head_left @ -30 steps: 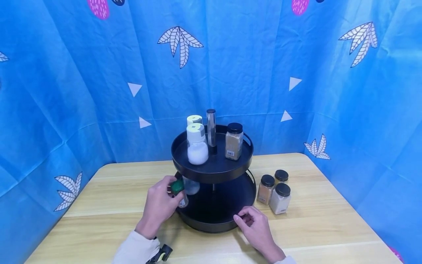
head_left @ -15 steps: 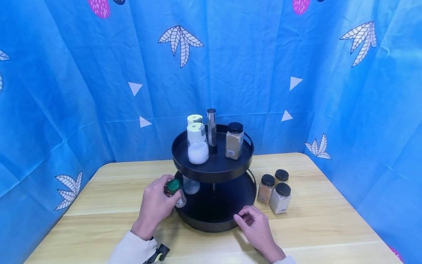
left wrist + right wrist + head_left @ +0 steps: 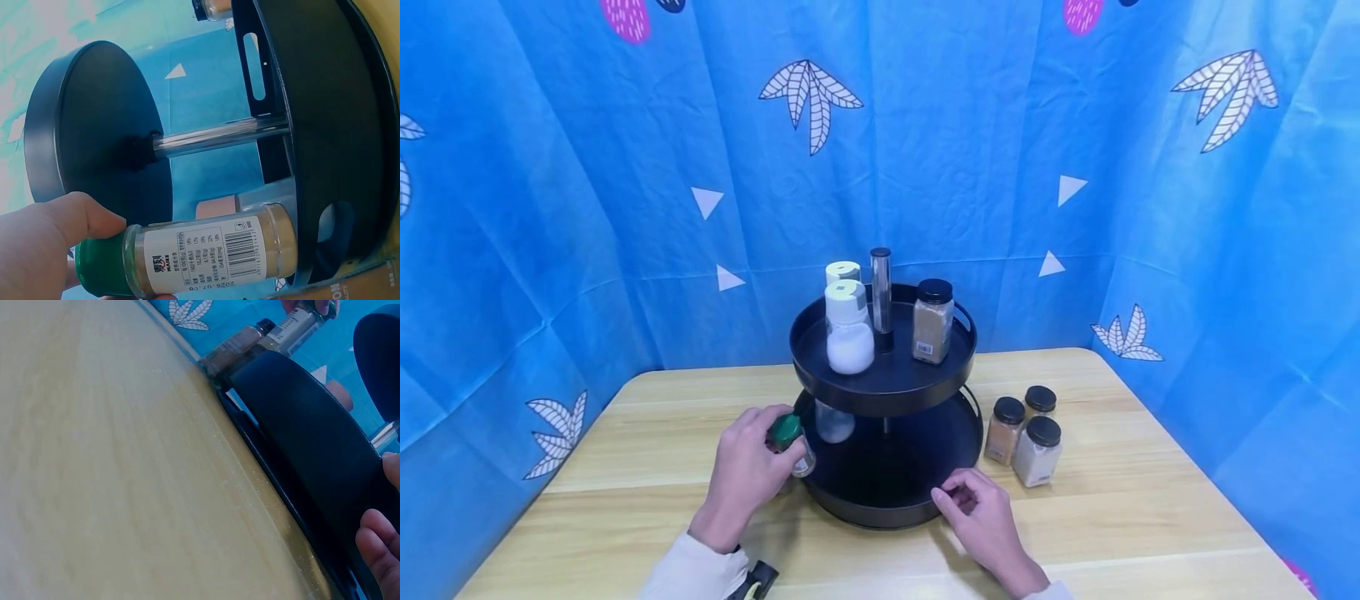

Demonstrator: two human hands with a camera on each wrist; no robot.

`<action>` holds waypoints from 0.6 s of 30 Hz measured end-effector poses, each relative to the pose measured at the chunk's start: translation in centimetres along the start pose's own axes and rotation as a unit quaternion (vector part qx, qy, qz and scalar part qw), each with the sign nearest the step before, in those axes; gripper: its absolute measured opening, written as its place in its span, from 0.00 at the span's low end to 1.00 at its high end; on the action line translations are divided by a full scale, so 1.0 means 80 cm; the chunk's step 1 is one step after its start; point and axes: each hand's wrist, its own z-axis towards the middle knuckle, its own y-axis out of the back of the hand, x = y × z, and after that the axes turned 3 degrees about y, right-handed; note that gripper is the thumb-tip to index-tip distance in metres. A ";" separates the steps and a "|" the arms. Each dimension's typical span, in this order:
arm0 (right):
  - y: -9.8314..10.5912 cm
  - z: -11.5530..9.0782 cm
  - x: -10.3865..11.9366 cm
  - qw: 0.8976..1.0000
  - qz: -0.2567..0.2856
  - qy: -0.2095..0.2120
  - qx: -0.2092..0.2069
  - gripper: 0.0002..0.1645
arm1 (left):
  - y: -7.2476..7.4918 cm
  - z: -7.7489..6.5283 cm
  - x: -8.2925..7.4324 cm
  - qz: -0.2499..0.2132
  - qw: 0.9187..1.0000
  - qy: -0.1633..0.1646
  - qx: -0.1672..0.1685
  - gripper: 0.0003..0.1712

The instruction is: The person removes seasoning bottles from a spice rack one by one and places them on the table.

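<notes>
My left hand (image 3: 748, 462) grips a spice jar by its green cap (image 3: 786, 430). The jar tilts at the left rim of the lower tier of a black two-tier turntable (image 3: 880, 517). In the left wrist view the spice jar (image 3: 206, 256) shows tan contents and a white barcode label, close to the lower tier's wall. Whether it touches the rim, I cannot tell. My right hand (image 3: 981, 521) pinches the lower tier's front right rim, thumb inside and fingers outside in the right wrist view. Behind the held jar, a clear jar (image 3: 835, 423) stands on the lower tier.
On the upper tier stand two white-capped shakers (image 3: 850, 342) and a black-capped spice jar (image 3: 932, 329). Three black-capped jars (image 3: 1037, 454) stand on the table right of the turntable. Another dark-capped jar (image 3: 234, 353) is beside the lower tier. A blue curtain (image 3: 970, 167) hangs behind.
My left hand has moved left with the green-capped jar, from over the lower tier to its left rim. The right hand and the turntable have stayed where they were.
</notes>
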 end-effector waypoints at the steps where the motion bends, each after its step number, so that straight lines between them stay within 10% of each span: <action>1: 0.000 0.000 0.000 1.000 0.000 0.000 0.000 0.12 | 0.000 0.000 0.000 0.001 1.000 -0.002 -0.002 0.18; 18: 0.000 0.001 0.000 1.000 -0.002 -0.004 0.001 0.14 | 0.006 -0.007 0.009 0.009 1.000 0.002 -0.003 0.17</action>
